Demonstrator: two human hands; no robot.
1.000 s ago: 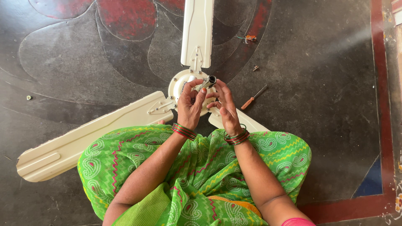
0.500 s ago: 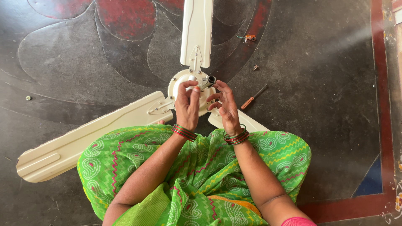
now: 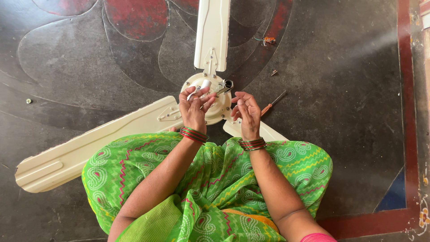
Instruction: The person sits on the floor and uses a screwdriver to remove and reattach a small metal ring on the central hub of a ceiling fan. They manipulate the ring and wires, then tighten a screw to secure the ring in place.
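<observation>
Fan hub [image 3: 214, 101] half behind left hand [image 3: 193, 107]

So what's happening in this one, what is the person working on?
A person in green patterned cloth sits on a dark floor over a cream ceiling fan lying flat with its blades spread. The left hand holds a small white cylindrical piece over the fan's round hub, beside a short metal rod end. The right hand is raised next to the hub, fingers loosely curled, apparently empty. A screwdriver and a few small parts lie on the floor nearby.
</observation>
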